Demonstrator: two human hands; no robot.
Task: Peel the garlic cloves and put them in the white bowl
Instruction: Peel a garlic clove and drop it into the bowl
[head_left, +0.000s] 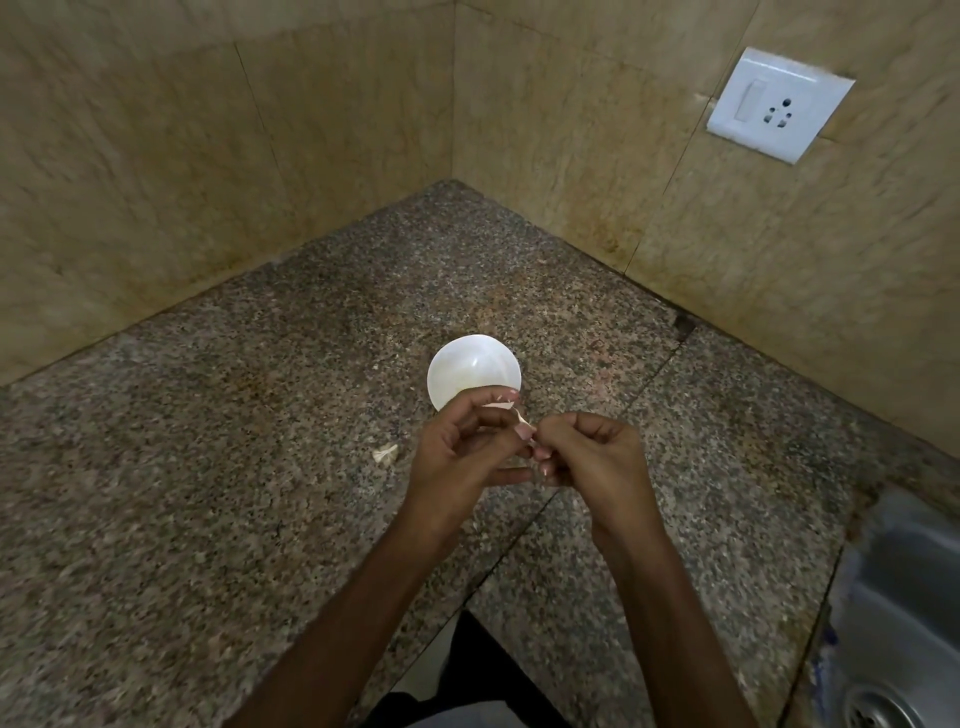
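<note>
Over the counter (249, 467), just near of the white bowl (470, 364), left hand (462, 457) and right hand (592, 452) each grip-pinch one garlic clove (525, 427), mid-peel; next probably strip skin, drop in bowl.

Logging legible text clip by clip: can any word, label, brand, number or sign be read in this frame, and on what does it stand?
None can be read.
The socket plate shows only a switch and pin holes, no lettering.
The white bowl is plain.
</note>
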